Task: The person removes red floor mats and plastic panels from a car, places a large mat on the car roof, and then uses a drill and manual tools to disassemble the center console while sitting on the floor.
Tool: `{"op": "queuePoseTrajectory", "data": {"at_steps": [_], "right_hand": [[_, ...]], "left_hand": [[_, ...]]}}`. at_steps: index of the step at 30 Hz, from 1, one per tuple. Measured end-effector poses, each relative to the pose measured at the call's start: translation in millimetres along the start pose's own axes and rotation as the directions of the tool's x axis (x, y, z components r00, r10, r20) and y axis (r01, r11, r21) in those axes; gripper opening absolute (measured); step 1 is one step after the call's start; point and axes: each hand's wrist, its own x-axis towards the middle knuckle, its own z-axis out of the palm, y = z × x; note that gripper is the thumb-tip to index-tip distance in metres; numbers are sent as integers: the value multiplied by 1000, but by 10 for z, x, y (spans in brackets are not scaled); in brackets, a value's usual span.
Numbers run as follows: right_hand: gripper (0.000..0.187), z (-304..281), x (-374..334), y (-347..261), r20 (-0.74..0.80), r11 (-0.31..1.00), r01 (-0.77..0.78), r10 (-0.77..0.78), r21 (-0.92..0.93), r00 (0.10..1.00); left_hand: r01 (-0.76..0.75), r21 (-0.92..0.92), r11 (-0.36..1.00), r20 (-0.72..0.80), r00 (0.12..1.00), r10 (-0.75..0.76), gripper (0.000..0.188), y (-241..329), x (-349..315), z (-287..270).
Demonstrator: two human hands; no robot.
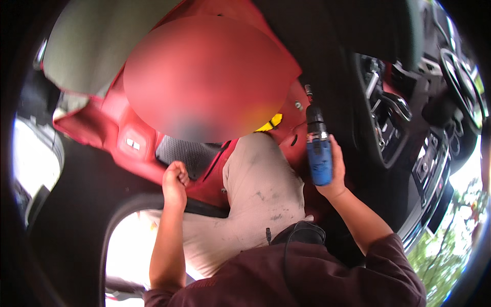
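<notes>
**Blue drill held over a red car floor**

The red car floor (pixel 289 130) carries a dark ribbed panel (pixel 189 153) and, farther right, a yellow piece (pixel 276 121). The right hand (pixel 335 169) is clamped around the blue drill (pixel 320 161) at the floor's right edge. The left hand (pixel 175 176), fingers curled together, hovers near the lower-left edge. Blurring hides the floor's middle.

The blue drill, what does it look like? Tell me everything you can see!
The blue drill has a blue body with dark smudges, a silvery ring and a black front end, and a thin metal-looking tip. It lies lengthwise, its tip pointing away from the person. The right hand grips it; the handle is hidden. It is in front of the person, to the right. I can't tell if it is spinning or if the tip touches anything.
</notes>
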Motion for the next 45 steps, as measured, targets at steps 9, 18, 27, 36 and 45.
{"op": "queuePoseTrajectory", "data": {"at_steps": [9, 18, 27, 36, 45], "right_hand": [[93, 124, -672, 728, 139, 932, -227, 274, -281, 952], [89, 463, -563, 949, 269, 899, -368, 425, -237, 864], [46, -1354, 1414, -661, -81, 4, 90, 476, 996, 875], [48, -2392, 1851, -333, 228, -906, 208, 305, 370, 925], [17, -3494, 3420, 2334, -133, -121, 498, 886, 859, 444]], "left_hand": [[139, 49, 989, 99, 985, -143, 14, 950, -53, 1337], [-272, 590, 760, 402, 915, 15, 15, 2214, -613, 3058], [-894, 410, -181, 900, 429, -82, 31, 2565, -952, 5194], [-922, -189, -337, 952, -88, -292, 31, 2709, -743, 6197], [-712, 216, -667, 963, 267, 28, 20, 4008, 387, 6450]]}}
